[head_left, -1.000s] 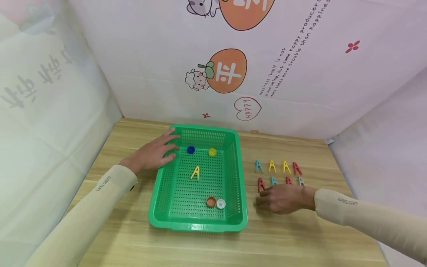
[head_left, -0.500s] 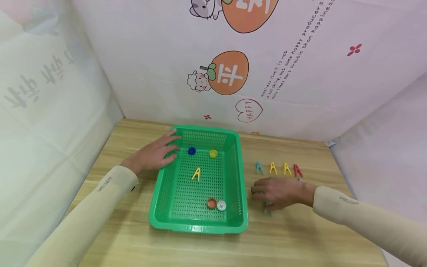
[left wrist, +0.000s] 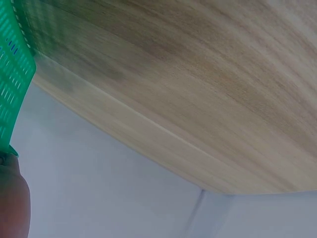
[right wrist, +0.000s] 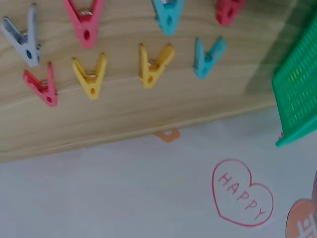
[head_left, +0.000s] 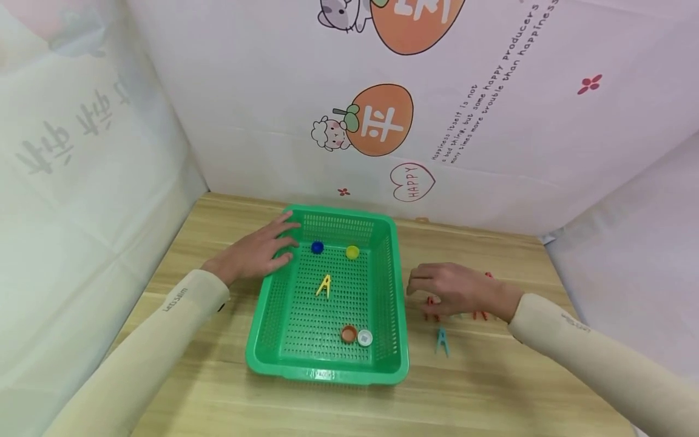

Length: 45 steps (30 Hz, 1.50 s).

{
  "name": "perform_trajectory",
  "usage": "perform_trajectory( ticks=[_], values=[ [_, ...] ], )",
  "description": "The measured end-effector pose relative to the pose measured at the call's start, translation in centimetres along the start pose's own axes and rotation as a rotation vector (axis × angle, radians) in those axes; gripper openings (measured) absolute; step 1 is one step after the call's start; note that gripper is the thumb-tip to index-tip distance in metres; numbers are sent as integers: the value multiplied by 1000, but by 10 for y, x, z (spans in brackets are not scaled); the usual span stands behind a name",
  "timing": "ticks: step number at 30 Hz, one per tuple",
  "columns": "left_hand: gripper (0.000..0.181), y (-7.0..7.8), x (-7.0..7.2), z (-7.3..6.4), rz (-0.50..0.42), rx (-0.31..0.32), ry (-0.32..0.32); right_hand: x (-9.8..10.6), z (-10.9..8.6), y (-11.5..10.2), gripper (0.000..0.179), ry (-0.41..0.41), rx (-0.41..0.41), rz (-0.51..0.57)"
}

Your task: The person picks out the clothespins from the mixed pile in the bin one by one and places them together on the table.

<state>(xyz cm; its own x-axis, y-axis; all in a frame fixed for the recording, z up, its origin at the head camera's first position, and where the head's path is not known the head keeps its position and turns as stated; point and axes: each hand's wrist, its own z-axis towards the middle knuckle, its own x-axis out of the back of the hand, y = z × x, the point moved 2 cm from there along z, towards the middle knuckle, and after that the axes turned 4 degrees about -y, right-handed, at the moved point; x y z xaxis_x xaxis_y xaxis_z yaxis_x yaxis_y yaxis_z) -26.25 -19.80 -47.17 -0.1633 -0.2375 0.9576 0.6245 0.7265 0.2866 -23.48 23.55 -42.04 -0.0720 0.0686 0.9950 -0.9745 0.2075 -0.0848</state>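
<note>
My left hand (head_left: 253,252) rests on the left rim of a green plastic basket (head_left: 327,372), fingers spread over its edge. In the head view, my right hand (head_left: 453,288) hovers over two rows of small clothespins to the basket's right, hiding several. Nothing shows in its loosely bent fingers. Just in front lies a blue clothespin (head_left: 442,342) by itself. The right wrist view shows the rows: a grey clothespin (right wrist: 25,42), red clothespin (right wrist: 85,27) and others above; yellow clothespins (right wrist: 91,77) among those below. Inside the basket lies a yellow clothespin (head_left: 324,286).
Bottle-cap-like pieces sit in the basket: blue cap (head_left: 317,247), yellow cap (head_left: 352,252), brown cap (head_left: 349,334) and white cap (head_left: 364,338). The wooden table (head_left: 338,409) meets a printed cloth wall (head_left: 262,152) at the back and sides.
My right hand has let go of the blue clothespin, which now lies in front of the rows, and has moved away toward the back. The left hand has stayed on the basket.
</note>
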Motion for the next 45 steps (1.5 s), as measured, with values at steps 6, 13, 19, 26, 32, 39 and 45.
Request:
perform_trajectory(
  ticks=[6, 13, 19, 26, 32, 39, 45],
  values=[
    [42, -1, 2, 0, -6, 12, -11, 15, 21, 2, 28, 50, -59, 39],
    [44, -1, -1, -1, -16, 4, -10, 20, 54, 6, 25, 27, -48, 37],
    [42, -1, -1, -1, -11, 3, 1, 20, 75, 14, 23, 28, -40, 60],
    [41, -2, -2, 1, 15, -2, -5, 20, 92, 19, 25, -6, -25, 63],
    [43, -3, -2, 2, 18, 2, -15, 15, 108, 24, 27, -82, -69, 104],
    [42, -5, -1, 2, 2, 0, -12, 5, 133, 24, 27, -178, -63, 161],
    [41, -6, -1, 2, -3, 4, -18, -3, 156, 23, 31, -296, -48, 160]
  ],
)
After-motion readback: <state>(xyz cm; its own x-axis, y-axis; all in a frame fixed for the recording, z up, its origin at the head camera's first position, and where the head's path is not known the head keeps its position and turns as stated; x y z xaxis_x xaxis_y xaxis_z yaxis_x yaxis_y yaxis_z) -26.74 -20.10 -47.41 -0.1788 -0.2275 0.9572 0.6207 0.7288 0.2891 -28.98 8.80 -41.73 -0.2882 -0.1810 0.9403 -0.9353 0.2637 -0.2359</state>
